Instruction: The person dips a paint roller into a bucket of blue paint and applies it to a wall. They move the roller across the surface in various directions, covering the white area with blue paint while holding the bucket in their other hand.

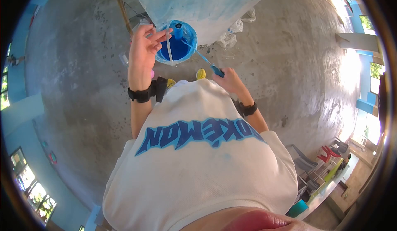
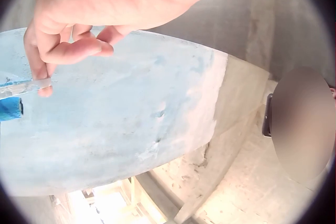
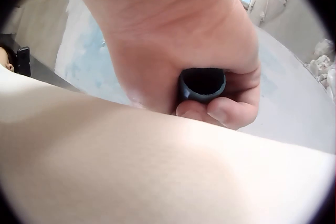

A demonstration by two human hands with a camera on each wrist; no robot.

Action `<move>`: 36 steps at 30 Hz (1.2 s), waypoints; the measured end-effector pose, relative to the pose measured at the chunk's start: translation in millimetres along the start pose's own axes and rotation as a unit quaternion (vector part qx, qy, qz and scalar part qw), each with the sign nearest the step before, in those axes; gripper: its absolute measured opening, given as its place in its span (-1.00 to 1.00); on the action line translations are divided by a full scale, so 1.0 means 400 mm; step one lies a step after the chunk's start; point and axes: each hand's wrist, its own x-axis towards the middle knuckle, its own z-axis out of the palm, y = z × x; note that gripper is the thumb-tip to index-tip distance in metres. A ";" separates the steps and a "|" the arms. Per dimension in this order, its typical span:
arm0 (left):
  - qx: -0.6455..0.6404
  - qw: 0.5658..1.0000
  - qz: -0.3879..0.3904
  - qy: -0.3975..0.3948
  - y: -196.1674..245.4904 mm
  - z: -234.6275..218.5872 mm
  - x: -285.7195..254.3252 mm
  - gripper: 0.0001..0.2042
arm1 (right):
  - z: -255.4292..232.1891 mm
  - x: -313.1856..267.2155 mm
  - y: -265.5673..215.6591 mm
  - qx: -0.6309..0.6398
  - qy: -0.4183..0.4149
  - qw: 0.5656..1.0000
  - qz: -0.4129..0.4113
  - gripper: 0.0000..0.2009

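Note:
A blue bucket with dark blue paint inside stands by the painted pillar. My left hand is at its whitish handle, the extended fingers hooked at the band; the left wrist view shows the band across the fingers of that hand. My right hand grips the blue handle of a paint roller, whose thin rod runs into the bucket to a blue roller head. In the right wrist view, the hand curls round the handle's hollow end.
The pale blue pillar rises just beyond the bucket. Clear plastic bags lie to its right, and a bamboo pole stands to its left. Yellow footwear shows below. Chairs are at the lower right; another person holds a phone.

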 end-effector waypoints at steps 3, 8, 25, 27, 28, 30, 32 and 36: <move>-0.003 1.000 0.005 0.024 -0.006 0.005 -0.001 -0.81 | 0.000 0.002 0.000 0.006 0.004 1.000 -0.015 -0.65; -0.014 1.000 0.005 0.008 -0.013 -0.005 0.009 -0.81 | 0.011 0.005 -0.002 0.007 -0.003 1.000 0.004 -0.65; 0.155 0.976 0.105 0.108 -0.069 0.021 0.016 -0.60 | -0.004 -0.013 -0.040 0.012 0.021 1.000 -0.012 -0.62; 0.155 0.976 0.108 0.109 -0.069 0.020 0.018 -0.60 | -0.003 -0.013 -0.041 0.008 0.023 1.000 -0.010 -0.61; 0.153 0.977 0.106 0.107 -0.068 0.017 0.019 -0.60 | -0.002 -0.013 -0.044 0.012 0.024 1.000 -0.009 -0.62; 0.150 0.977 0.104 0.106 -0.069 0.013 0.024 -0.59 | -0.002 -0.013 -0.048 0.017 0.025 0.999 -0.009 -0.62; 0.150 0.978 0.111 0.095 -0.072 0.013 0.029 -0.60 | -0.006 -0.012 -0.052 0.013 0.033 0.999 -0.015 -0.64; 0.149 0.978 0.116 0.093 -0.067 0.022 0.028 -0.61 | -0.010 -0.012 -0.058 0.022 0.030 0.999 -0.022 -0.65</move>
